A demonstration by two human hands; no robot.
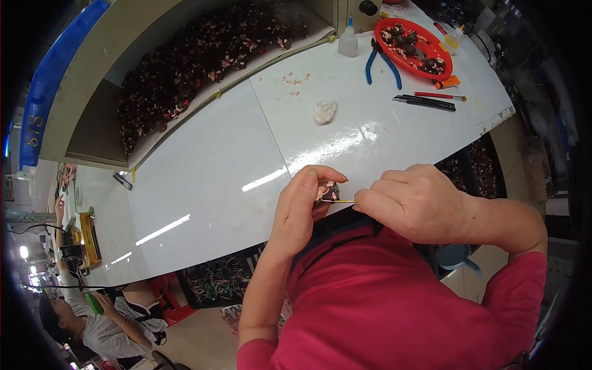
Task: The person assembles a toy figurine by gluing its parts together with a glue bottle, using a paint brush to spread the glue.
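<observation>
presently clasping, at the centre of the frame, a small dark piece [331, 192] with pale pink bits on its face. bent round it from the left with the left grip [299, 205], thumb and index finger curved over the top, parted only as far as needed to hold the piece between them. also clutching a thin yellowish rod [345, 201] in the right grip [410, 202], folded tightly into a fist just right of the centre; pointing the rod leftward, against the lower edge of the small dark piece. cannot tell the shape of any handle inside that fist, nor the depth of the contact.

held near the close edge of a white tabletop [333, 145], in front of a red shirt [401, 296] at the lower middle of the frame. lying on the tabletop, above the centre: a crumpled white wad [325, 111], with pale crumbs [293, 80] to its upper left. at the upper right of the frame: a squeeze bottle [348, 44], upright, then blue-handled pliers [383, 61], then a red dish [398, 57] with dark lumps [409, 43] in it. just below the dish: a red brush [439, 95] and a black craft knife [425, 103]. filling the upper left: a grey-green bin [92, 80], heaped with dark and pale bits [213, 61]. at the lower left: a co-worker [114, 333] in a pale top.
</observation>
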